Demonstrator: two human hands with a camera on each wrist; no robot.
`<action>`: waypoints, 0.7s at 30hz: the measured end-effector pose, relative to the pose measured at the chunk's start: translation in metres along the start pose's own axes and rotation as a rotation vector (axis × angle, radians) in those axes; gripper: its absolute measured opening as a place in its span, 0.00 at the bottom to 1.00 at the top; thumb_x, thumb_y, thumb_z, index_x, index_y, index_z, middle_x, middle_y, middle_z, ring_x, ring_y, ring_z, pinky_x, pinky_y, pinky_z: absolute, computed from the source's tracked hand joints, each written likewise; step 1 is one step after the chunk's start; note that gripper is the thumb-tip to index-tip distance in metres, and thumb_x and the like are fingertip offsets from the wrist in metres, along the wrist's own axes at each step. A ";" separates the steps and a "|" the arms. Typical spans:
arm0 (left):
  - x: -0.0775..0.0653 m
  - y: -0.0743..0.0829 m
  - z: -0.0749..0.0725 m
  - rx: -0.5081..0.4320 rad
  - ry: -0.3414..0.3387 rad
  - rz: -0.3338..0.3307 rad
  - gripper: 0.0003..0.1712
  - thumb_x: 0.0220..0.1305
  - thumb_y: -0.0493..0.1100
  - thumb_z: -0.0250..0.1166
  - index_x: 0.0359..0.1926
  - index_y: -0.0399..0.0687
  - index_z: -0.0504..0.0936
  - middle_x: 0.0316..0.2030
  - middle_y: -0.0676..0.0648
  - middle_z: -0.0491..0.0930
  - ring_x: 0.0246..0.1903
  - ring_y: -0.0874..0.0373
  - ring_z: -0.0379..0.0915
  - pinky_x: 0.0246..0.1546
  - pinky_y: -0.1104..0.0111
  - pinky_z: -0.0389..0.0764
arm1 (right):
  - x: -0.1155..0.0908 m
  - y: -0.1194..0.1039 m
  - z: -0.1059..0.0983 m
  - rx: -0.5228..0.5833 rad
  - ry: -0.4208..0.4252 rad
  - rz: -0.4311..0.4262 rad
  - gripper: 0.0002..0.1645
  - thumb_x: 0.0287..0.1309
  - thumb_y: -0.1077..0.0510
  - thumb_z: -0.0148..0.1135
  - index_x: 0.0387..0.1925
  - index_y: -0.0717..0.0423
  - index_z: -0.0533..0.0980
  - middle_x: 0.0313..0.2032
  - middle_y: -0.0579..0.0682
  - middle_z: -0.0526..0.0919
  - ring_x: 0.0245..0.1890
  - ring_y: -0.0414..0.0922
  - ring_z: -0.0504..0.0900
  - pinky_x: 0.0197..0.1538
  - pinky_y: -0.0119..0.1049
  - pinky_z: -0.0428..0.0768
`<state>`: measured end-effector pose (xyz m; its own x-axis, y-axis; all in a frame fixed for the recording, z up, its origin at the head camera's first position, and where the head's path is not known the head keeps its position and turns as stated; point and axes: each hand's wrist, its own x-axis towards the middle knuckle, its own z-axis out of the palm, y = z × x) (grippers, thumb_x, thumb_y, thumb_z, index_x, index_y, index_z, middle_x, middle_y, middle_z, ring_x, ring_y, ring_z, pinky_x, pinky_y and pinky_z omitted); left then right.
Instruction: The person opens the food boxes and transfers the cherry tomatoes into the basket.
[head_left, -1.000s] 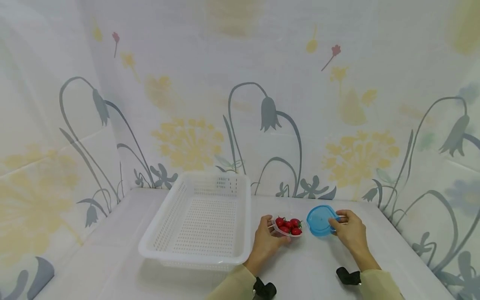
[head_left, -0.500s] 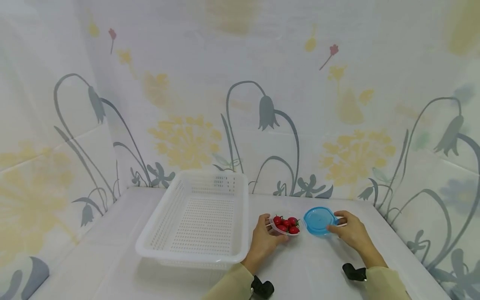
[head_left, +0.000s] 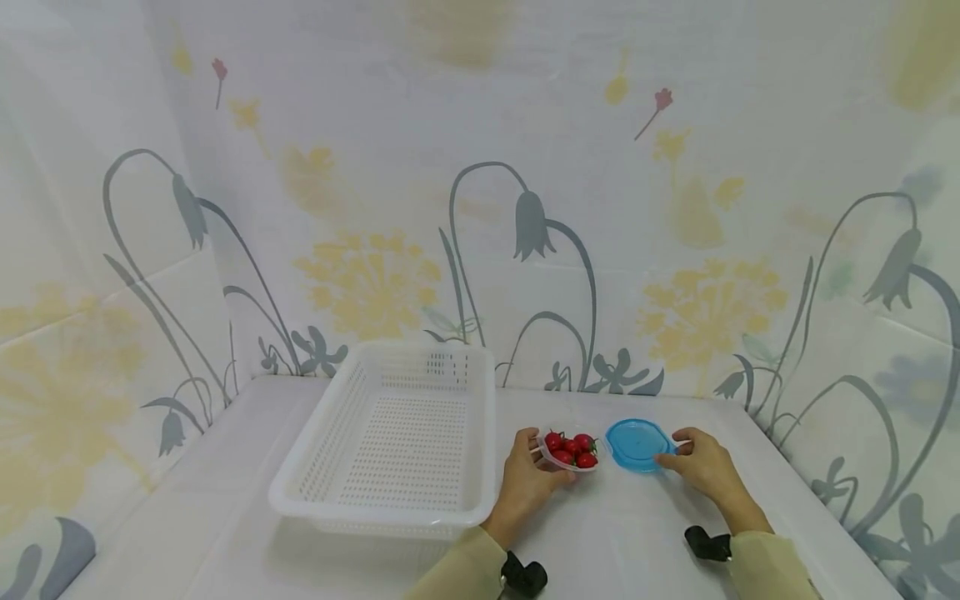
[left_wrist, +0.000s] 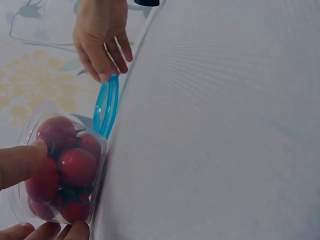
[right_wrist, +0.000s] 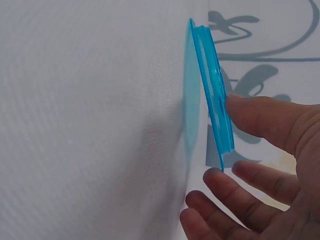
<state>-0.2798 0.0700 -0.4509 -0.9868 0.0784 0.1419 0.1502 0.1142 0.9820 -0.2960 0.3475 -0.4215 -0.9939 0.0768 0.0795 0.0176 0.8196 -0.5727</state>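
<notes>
My left hand (head_left: 529, 482) grips a small clear plastic container (left_wrist: 100, 175), thumb on one side and fingers on the other. Several red cherry tomatoes (head_left: 572, 450) with green stems fill it. Just to its right is a round blue plastic lid (head_left: 637, 445), held low above the white table. The near edge is raised a little, and its far edge comes down to the surface. My right hand (head_left: 707, 468) pinches the lid's right side: the thumb lies on the rim and a fingertip meets the tab in the right wrist view, with the other fingers spread loosely.
A large white perforated plastic basket (head_left: 483, 500) stands on the white-covered table (head_left: 592, 542) to the left of my left hand. A flower-printed curtain (head_left: 480, 108) rises behind the table and along both sides.
The blue lid has come down towards the table and tilted flatter, with the right hand lowering along with it. The left hand and the tomato container stay nearly in place.
</notes>
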 end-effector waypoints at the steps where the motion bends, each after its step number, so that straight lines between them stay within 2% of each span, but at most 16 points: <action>1: 0.000 0.000 0.000 0.000 0.001 -0.002 0.45 0.39 0.38 0.74 0.58 0.42 0.60 0.54 0.41 0.68 0.48 0.49 0.71 0.44 0.62 0.75 | 0.000 0.000 0.000 -0.002 -0.005 0.006 0.39 0.45 0.46 0.65 0.50 0.71 0.65 0.40 0.68 0.75 0.37 0.56 0.76 0.36 0.47 0.75; 11: 0.001 -0.001 0.001 0.019 0.006 0.010 0.46 0.37 0.36 0.75 0.59 0.41 0.60 0.51 0.42 0.69 0.48 0.48 0.71 0.44 0.63 0.75 | 0.000 -0.002 -0.001 -0.031 -0.006 0.029 0.38 0.48 0.46 0.62 0.51 0.71 0.64 0.43 0.71 0.73 0.39 0.60 0.75 0.37 0.49 0.75; 21: 0.001 -0.001 0.001 0.012 0.011 0.011 0.46 0.36 0.36 0.75 0.58 0.42 0.61 0.51 0.42 0.69 0.48 0.48 0.71 0.44 0.62 0.75 | -0.001 -0.013 0.000 -0.005 0.029 -0.121 0.37 0.50 0.43 0.62 0.54 0.64 0.65 0.45 0.64 0.74 0.46 0.59 0.72 0.42 0.51 0.75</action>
<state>-0.2808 0.0714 -0.4522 -0.9857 0.0683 0.1538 0.1614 0.1253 0.9789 -0.2956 0.3368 -0.4139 -0.9852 -0.0064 0.1712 -0.1016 0.8265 -0.5537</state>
